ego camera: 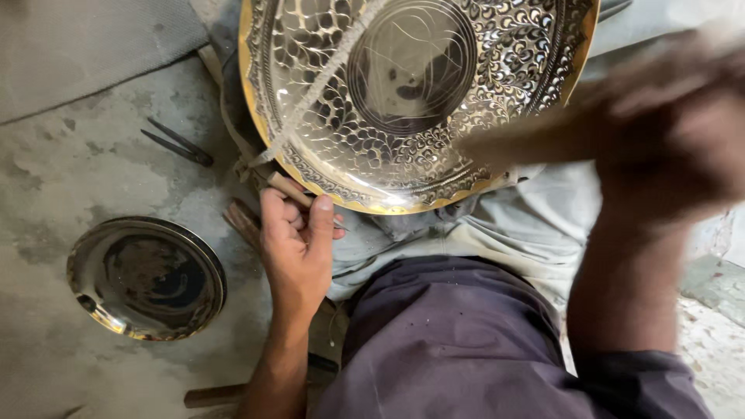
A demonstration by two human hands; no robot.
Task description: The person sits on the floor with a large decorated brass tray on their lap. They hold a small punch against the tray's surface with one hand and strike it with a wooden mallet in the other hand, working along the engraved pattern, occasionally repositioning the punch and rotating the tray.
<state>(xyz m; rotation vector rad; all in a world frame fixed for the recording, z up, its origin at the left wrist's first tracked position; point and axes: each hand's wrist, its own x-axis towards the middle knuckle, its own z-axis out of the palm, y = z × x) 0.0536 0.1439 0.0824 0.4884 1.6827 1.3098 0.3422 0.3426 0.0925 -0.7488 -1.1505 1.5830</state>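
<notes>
One large round brass tray (411, 101), engraved all over with scrolls and scales around a plain centre disc, rests tilted across the person's lap, with a pale twisted cord (318, 81) stretched over its face. At the tray's lower left rim, the left hand (295, 248) has its grip pressed together around a thin wooden-handled tool (289, 188), whose end touches the rim. The right hand (667, 124), to the tray's right, is blurred; whether its grip is spread or closed I cannot tell. If the tool slips off the curved rim, it could scratch the finished pattern or nick the thumb. Left of the tray, on the concrete floor, lie dark metal pincers (177, 143) and a smaller plain metal plate (146, 278).
</notes>
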